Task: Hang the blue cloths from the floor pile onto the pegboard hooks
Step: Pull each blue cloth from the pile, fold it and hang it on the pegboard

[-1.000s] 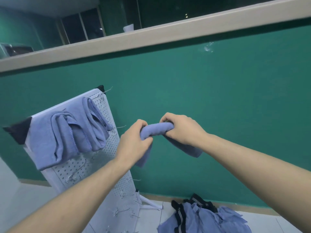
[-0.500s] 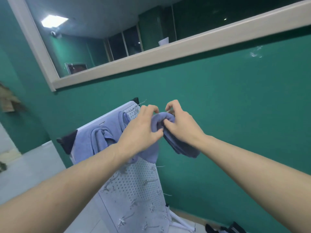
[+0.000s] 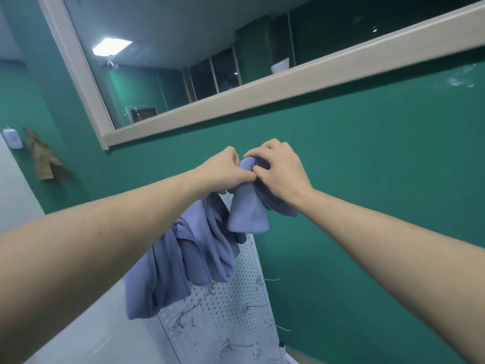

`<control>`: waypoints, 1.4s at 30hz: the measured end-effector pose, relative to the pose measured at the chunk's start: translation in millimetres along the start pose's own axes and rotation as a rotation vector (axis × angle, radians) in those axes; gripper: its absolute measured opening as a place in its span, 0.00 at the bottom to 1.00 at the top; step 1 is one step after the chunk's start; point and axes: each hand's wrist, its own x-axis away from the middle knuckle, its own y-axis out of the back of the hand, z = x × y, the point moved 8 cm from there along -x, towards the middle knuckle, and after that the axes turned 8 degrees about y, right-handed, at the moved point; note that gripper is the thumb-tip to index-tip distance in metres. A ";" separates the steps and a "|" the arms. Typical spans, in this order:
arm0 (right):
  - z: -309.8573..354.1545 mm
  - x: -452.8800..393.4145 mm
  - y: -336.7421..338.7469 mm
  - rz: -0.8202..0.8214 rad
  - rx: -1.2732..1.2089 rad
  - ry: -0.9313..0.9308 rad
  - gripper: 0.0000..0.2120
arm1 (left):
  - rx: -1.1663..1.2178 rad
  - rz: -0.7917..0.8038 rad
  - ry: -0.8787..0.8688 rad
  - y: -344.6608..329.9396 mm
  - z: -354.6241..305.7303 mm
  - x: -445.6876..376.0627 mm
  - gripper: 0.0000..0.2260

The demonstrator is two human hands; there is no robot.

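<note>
Blue cloth (image 3: 248, 214), gripped by left hand (image 3: 223, 172) and right hand (image 3: 278, 172), has been raised from beside the pegboard (image 3: 231, 306) to its top corner, above hung cloths (image 3: 183, 258); hooking judged imminent.

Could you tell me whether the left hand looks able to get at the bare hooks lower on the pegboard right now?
Probably not yet: the left hand grips the cloth together with the right hand, though the hooks lie uncovered below.

Blue cloths (image 3: 183, 261) appeared soft, matt, fleecy fabric. Pegboard (image 3: 231, 308) was perforated white sheet with thin bare-metal wire hooks (image 3: 183, 317). Wall (image 3: 367, 179) was matt-painted.
</note>
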 end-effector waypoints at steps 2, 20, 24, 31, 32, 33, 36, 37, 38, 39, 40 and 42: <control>-8.8 -4.7 -4.7 0.030 0.020 -0.050 0.13 | -0.044 -0.001 -0.024 -4.7 -4.0 -9.5 0.13; -18.1 -21.8 -36.6 -0.013 -0.288 -0.156 0.04 | 0.383 0.279 0.214 -2.0 57.9 -41.2 0.17; -11.7 -26.8 -38.3 -0.010 -0.377 -0.166 0.05 | 0.642 0.306 0.181 -3.0 53.7 -37.8 0.10; 1.0 -24.7 -54.4 0.123 -0.493 -0.135 0.09 | 0.883 0.338 0.278 1.5 76.6 -40.3 0.17; 2.3 -25.6 -52.3 0.117 -0.520 -0.143 0.09 | 0.899 0.350 0.254 2.2 74.9 -40.4 0.17; 3.4 -26.5 -50.6 0.115 -0.547 -0.157 0.09 | 0.908 0.378 0.224 2.7 72.5 -39.6 0.17; 4.0 -26.8 -50.5 0.138 -0.594 -0.191 0.09 | 0.899 0.446 0.174 3.2 70.3 -37.0 0.19; 4.7 -26.0 -51.8 0.147 -0.588 -0.184 0.09 | 0.902 0.440 0.179 3.9 72.4 -36.4 0.19; 5.6 -24.8 -54.1 0.157 -0.581 -0.173 0.09 | 0.902 0.434 0.181 4.4 75.0 -34.9 0.19; 6.6 -23.4 -57.2 0.168 -0.578 -0.164 0.09 | 0.886 0.431 0.177 4.6 77.7 -33.3 0.18; 6.7 -22.0 -60.3 0.179 -0.577 -0.162 0.09 | 0.862 0.427 0.171 4.0 79.5 -31.9 0.18; 5.5 -20.0 -64.7 0.191 -0.573 -0.176 0.10 | 0.848 0.395 0.166 2.7 81.4 -31.5 0.17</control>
